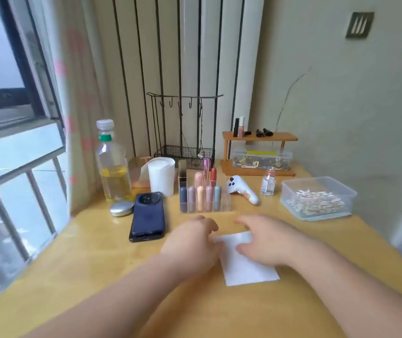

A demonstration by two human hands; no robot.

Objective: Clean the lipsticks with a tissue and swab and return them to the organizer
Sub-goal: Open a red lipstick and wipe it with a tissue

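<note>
**Pressing a tissue at the table's near middle**

Lying flat on the glossy yellow wooden table (97, 276): a thin, white, rectangular tissue (246, 264), smooth and uncreased. Resting on its far right part, the right hand (265, 242), fingers spread and blurred. Touching its left edge, the left hand (192, 242), fingers curled downward; pinching or only pressing, cannot tell. Standing upright just beyond both hands, in a clear acrylic organizer (224, 206): matte pastel lipsticks (200, 195) with rounded caps, in two rows. Wide stretch of wood between the tissue and the near edge. Toward the right edge, a clear plastic box of cotton swabs (317, 203). Toward the left edge, a dark phone (148, 215), a round metal tin (122, 208) and a tall oil bottle (113, 167).
</note>
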